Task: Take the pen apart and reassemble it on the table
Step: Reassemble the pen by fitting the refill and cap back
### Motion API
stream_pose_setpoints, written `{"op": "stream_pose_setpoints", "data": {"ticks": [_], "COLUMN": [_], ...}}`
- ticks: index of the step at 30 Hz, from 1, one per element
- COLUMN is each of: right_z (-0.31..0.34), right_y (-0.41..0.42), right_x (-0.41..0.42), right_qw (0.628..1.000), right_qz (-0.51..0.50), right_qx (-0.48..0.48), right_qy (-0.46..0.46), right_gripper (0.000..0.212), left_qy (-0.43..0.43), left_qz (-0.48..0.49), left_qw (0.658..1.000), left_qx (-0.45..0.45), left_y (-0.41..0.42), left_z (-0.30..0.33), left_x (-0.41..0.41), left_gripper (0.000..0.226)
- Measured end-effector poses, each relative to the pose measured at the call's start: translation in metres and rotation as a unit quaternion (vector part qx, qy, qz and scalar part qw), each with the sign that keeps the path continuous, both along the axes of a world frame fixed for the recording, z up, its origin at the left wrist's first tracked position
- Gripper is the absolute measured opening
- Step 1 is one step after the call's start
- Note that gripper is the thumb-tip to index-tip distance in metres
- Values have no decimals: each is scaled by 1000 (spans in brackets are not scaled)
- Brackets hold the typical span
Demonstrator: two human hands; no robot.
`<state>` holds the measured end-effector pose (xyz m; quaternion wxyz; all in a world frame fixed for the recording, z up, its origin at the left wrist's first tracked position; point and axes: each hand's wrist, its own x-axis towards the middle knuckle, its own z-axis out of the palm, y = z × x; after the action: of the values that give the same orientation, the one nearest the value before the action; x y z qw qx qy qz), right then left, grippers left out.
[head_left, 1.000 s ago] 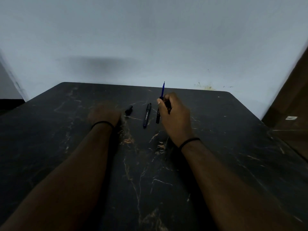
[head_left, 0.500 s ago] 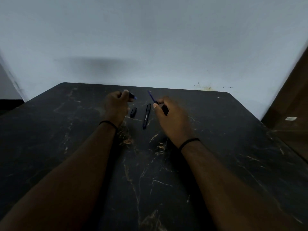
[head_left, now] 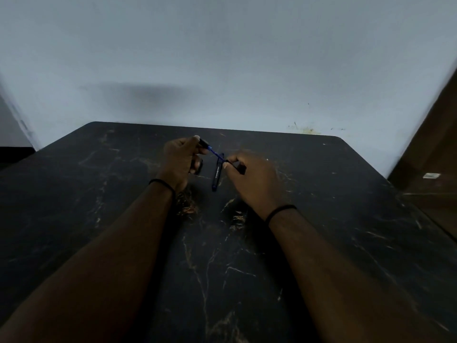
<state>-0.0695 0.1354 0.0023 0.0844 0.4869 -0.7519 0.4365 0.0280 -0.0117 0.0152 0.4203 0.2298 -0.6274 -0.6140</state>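
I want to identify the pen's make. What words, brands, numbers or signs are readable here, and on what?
Nothing can be read.
Black pen barrel lying on the table: a line of pale print runs along it, too small and blurred to read.
Small pale tag on the brown surface at the right edge: too blurred to tell whether it bears text.

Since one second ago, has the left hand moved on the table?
Yes. The left hand went right and toward the far edge, closing on the pen cap lying on the table.
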Motion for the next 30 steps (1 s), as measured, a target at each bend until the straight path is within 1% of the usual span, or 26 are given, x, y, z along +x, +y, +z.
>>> {"op": "stream_pose_setpoints", "data": {"ticks": [4,10,14,17,20,26,28,30], "right_z": [-2,-5,-4,-3,-3,-5,-7,-9], "right_y": [-1,-3,-2,0,1,-1,-2,-4], "right_x": [-2,-10,-11,-9,-6,-6,-7,-9], "right_qw": [1000,999,999,998,997,997,997,996], "right_qz": [-8,-31,-32,-42,-43,-46,-51,-57], "right_qx": [3,12,-4,-3,-25,-49,-57,-64], "right_qy": [2,20,40,50,59,35,19,0], "right_gripper": [12,19,18,19,15,17,14,17], "left_qy": [-15,-11,-3,-12,-24,-13,-11,-9], "left_qz": [2,0,-4,7,3,-54,-65,-71], "left_qw": [1000,1000,1000,1000,1000,998,998,997], "left_qx": [-25,-20,-14,-18,-16,3,5,9], "left_y": [-1,-6,-6,-2,5,11,11,10], "left_z": [-2,-7,-8,-9,-9,-9,-10,-12], "left_x": [-4,-7,-7,-7,-9,-11,-12,-13], "left_gripper": [31,29,28,26,25,23,22,21]}}
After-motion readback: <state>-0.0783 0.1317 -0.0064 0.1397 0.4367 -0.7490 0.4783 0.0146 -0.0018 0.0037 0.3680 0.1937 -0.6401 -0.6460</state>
